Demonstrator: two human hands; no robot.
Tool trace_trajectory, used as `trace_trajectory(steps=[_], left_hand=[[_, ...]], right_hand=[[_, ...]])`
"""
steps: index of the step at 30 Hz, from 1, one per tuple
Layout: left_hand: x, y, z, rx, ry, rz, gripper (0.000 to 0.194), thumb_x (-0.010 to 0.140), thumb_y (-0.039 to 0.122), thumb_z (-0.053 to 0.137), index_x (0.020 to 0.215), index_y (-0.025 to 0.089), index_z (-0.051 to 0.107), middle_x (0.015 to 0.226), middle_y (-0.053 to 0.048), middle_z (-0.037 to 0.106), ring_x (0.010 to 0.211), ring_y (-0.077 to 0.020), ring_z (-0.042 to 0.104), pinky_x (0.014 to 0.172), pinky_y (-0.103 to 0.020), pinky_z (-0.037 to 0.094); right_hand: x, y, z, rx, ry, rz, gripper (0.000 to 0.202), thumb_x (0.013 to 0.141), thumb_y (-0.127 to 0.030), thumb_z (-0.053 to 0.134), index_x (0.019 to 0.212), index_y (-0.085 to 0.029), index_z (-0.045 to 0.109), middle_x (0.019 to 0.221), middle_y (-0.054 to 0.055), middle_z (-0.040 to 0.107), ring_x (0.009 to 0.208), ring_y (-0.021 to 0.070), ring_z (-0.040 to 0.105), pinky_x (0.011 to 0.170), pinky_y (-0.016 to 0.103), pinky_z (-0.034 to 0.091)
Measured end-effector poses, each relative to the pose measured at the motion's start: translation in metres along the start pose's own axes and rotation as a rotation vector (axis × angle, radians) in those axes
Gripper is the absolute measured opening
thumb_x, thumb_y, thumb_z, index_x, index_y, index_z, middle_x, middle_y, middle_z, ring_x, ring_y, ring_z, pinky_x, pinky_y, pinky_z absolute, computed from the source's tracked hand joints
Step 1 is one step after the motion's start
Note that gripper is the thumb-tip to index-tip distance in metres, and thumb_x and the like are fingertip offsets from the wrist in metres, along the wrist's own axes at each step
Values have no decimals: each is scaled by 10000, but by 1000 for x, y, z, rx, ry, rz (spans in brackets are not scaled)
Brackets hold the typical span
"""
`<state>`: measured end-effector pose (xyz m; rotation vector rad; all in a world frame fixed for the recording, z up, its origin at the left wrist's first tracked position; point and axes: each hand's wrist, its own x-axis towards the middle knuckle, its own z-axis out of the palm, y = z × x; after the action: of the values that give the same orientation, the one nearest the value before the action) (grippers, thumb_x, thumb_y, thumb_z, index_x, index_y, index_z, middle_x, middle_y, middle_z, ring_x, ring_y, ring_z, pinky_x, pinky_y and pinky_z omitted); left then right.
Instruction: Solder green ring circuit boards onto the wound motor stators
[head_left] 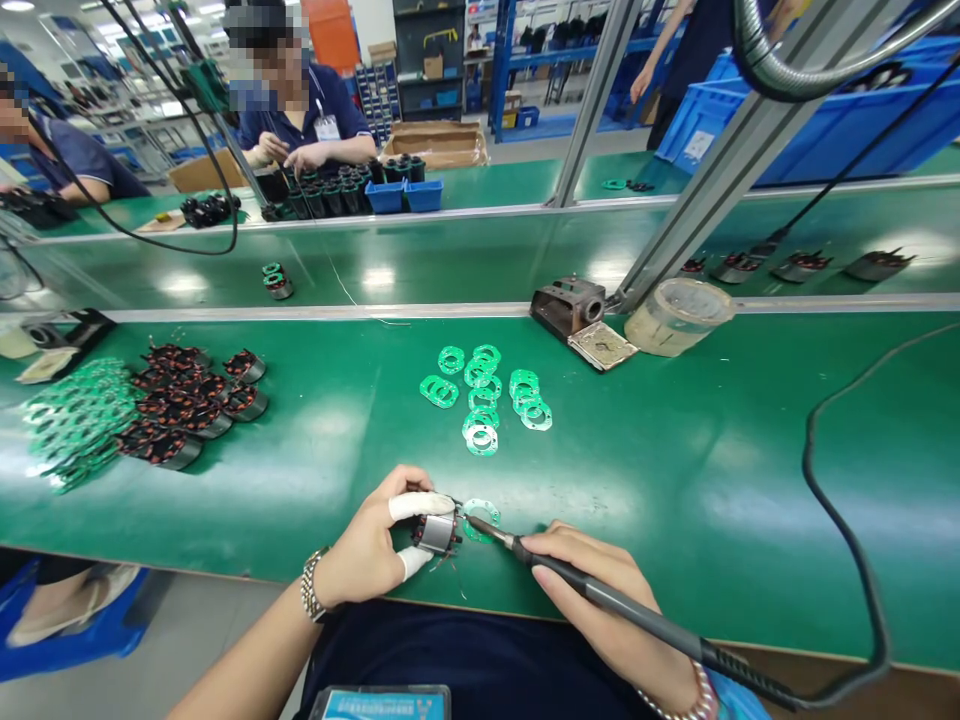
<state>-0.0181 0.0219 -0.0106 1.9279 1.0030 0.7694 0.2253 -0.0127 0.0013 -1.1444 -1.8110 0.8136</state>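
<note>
The left hand [375,540] gripped the motor stator [438,534] near the table's front edge, while the right hand [600,590] clasped the soldering iron [592,588], its tip over the green ring [481,507].

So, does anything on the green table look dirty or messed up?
Yes, one thing: the square, cream-coloured pad in front of the dark metal stand has dark, grubby marks, so it looks dirty, perhaps just from use. I can't see any spills.
</note>
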Motion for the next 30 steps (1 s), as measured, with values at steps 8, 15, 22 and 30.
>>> trace_trajectory(steps=[8,15,22,30], left_hand=[[1,0,-1,12,-10,-21,402,668,57,599,1030,232,605,994,-52,497,928,-186,526,802,-321,468],[0,0,0,10,4,-11,384,679,59,594,1024,230,606,999,-53,496,920,-181,529,796,-316,469],[1,4,1,23,23,-5,366,686,57,583,1014,218,604,984,-52,495,911,-176,533,793,-313,472],[1,4,0,49,13,-8,370,675,63,598,1009,222,606,984,-53,502,914,-183,539,787,-315,476]], right_hand=[[2,-2,-1,3,13,-23,162,808,-171,514,840,-203,670,641,34,678,562,163,625,514,266,523],[0,0,0,3,3,-36,163,808,-149,518,853,-191,670,646,34,666,567,156,615,512,256,515],[-1,6,2,73,-28,-89,182,811,-117,512,887,-180,665,626,35,614,553,146,570,487,258,488],[-3,4,1,96,6,-136,188,813,-108,513,907,-193,651,632,38,603,562,150,560,527,288,499]])
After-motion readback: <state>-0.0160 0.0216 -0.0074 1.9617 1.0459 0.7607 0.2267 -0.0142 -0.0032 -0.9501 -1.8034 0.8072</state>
